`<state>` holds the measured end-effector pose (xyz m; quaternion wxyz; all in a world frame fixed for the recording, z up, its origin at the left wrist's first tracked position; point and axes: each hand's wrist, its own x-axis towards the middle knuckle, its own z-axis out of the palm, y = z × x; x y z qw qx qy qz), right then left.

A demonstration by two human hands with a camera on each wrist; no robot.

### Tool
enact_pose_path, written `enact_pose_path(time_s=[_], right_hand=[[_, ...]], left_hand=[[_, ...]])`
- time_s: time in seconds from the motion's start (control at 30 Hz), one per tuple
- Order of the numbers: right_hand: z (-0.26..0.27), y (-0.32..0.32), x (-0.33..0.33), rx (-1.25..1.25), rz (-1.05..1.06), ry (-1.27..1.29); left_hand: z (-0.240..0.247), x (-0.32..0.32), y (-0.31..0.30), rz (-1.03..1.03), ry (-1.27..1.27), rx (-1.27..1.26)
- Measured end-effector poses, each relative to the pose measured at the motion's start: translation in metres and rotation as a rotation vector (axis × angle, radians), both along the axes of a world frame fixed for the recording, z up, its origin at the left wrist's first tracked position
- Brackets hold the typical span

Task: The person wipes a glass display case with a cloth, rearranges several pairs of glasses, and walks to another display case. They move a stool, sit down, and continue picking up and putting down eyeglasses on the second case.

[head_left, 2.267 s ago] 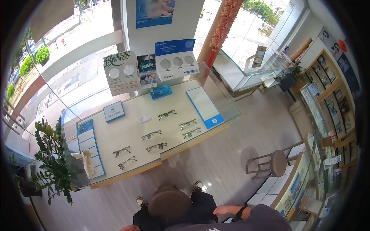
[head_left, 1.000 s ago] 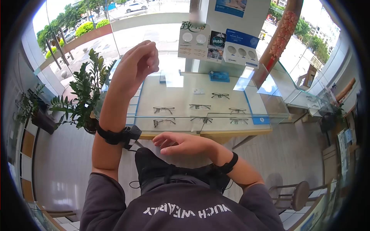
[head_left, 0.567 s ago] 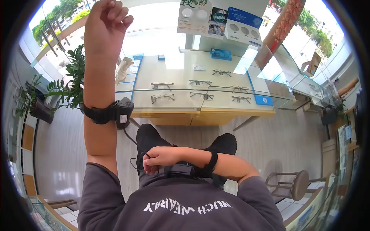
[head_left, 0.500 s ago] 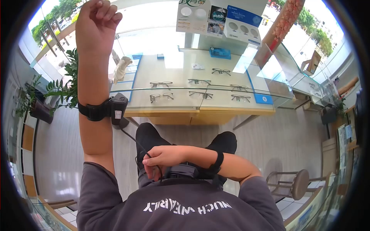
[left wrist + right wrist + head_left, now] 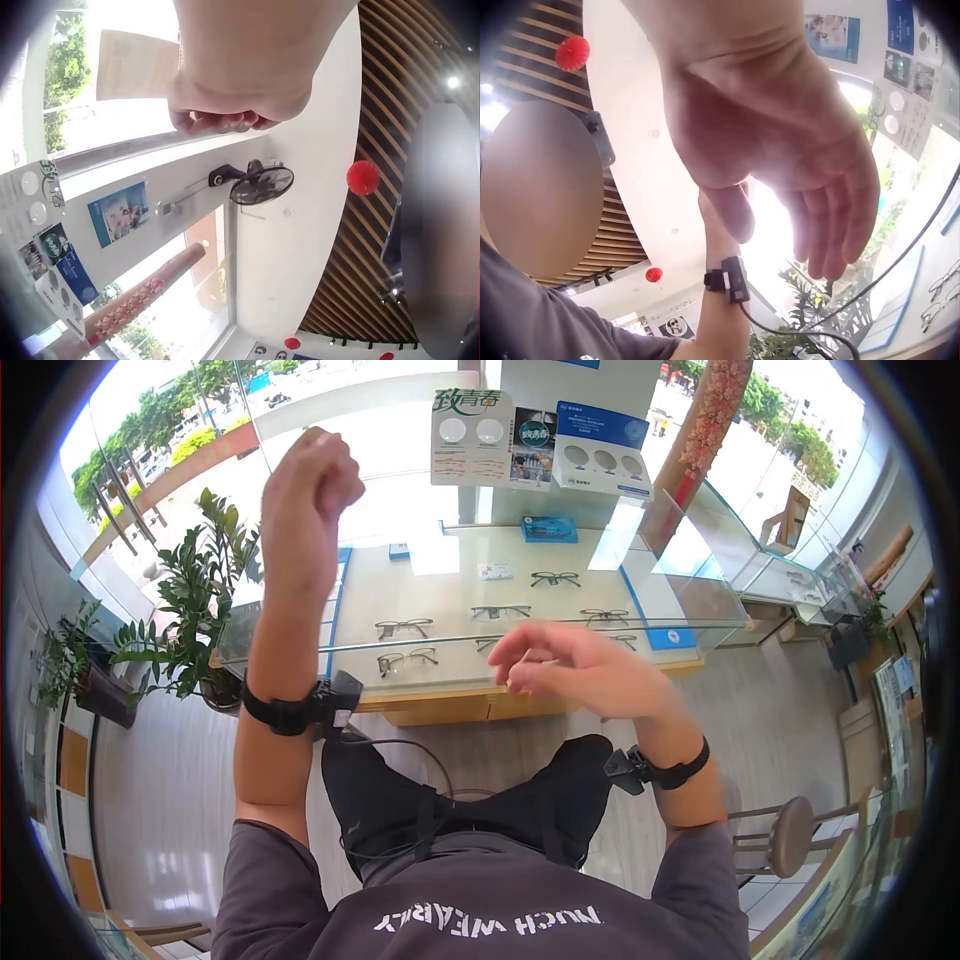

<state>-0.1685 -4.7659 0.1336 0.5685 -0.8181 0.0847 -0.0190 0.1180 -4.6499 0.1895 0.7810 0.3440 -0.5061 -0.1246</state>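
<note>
In the head view my left hand (image 5: pixel 305 510) is raised at the left, fingers curled in, holding nothing. From the left wrist view, the same hand (image 5: pixel 244 67) shows its fingertips folded under the palm. My right hand (image 5: pixel 590 668) hovers over the front edge of the glass display case (image 5: pixel 450 685), fingers loosely bent and empty. The right wrist view has this hand (image 5: pixel 780 135) with thumb and fingers apart. Each wrist wears a black strap with a small camera; a thin black cable (image 5: pixel 425 748) hangs from the left one. Several eyeglasses (image 5: pixel 403 626) lie inside the case.
A leafy plant (image 5: pixel 195 600) stands left of the case. Card displays (image 5: pixel 600 450) stand behind it, with a blue box (image 5: pixel 549 529) inside. A round stool (image 5: pixel 790 836) is at the right. The person's dark trousers (image 5: pixel 460 815) are below the case.
My right hand has risen from the lap, away from the cable, to the case's front edge. My left hand has shifted slightly right and down in the head view, its fingers turned more out of sight.
</note>
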Motion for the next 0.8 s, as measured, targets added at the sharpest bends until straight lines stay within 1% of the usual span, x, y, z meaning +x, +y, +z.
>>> enact_pose_path(time_s=[0.03,0.07,0.1,0.13,0.17,0.2,0.23,0.27,0.3,0.33,0.37,0.4,0.43,0.47,0.53,0.6,0.67,0.7,0.73,0.8], right_hand=[[0.020,-0.004,-0.001,0.116,-0.096,-0.112],[0.040,-0.010,-0.001,0.231,-0.190,-0.225],[0.057,-0.024,0.002,0.316,-0.180,-0.354],[0.075,-0.040,0.007,0.400,-0.168,-0.483],[0.096,-0.051,0.013,0.450,-0.150,-0.549],[0.118,-0.060,0.020,0.501,-0.131,-0.615],[0.137,-0.069,0.029,0.467,-0.151,-0.680],[0.154,-0.072,0.035,0.431,-0.170,-0.746],[0.176,-0.058,0.042,0.567,-0.320,-0.759],[0.190,-0.058,0.044,0.555,-0.321,-0.762],[0.203,-0.062,0.049,0.426,-0.377,-0.807],[0.213,-0.069,0.055,0.297,-0.433,-0.851],[0.222,-0.081,0.054,0.292,-0.384,-0.835],[0.228,-0.090,0.051,0.286,-0.389,-0.836],[0.237,-0.095,0.048,0.238,-0.468,-0.797],[0.245,-0.112,0.044,0.201,-0.492,-0.800],[0.248,-0.123,0.045,0.168,-0.514,-0.801],[0.249,-0.127,0.046,0.142,-0.584,-0.791],[0.248,-0.130,0.047,0.116,-0.653,-0.780],[0.241,-0.139,0.045,0.070,-0.655,-0.749]], left_hand=[[-0.021,-0.010,-0.009,0.032,-0.081,0.130],[-0.045,-0.026,-0.016,-0.018,-0.124,0.297],[-0.062,-0.043,-0.020,-0.140,-0.225,0.491],[-0.088,-0.063,-0.034,-0.343,-0.334,0.433],[-0.108,-0.084,-0.043,-0.482,-0.434,0.514],[-0.106,-0.116,-0.037,-0.575,-0.481,0.559],[-0.126,-0.138,-0.050,-0.749,-0.471,0.576],[-0.146,-0.160,-0.060,-0.784,-0.599,0.495],[-0.165,-0.185,-0.069,-0.892,-0.524,0.438],[-0.156,-0.197,-0.065,-0.953,-0.585,0.518],[-0.153,-0.208,-0.063,-0.988,-0.642,0.488],[-0.156,-0.219,-0.064,-1.084,-0.644,0.523],[-0.151,-0.225,-0.062,-1.177,-0.625,0.595],[-0.145,-0.230,-0.059,-1.272,-0.602,0.670],[-0.140,-0.236,-0.057,-1.313,-0.593,0.622],[-0.133,-0.245,-0.051,-1.352,-0.580,0.575],[-0.119,-0.257,-0.040,-1.552,-0.352,0.462],[-0.114,-0.265,-0.034,-1.642,-0.228,0.468],[-0.105,-0.267,-0.028,-1.641,-0.227,0.469],[-0.089,-0.270,-0.018,-1.762,-0.072,0.508]])
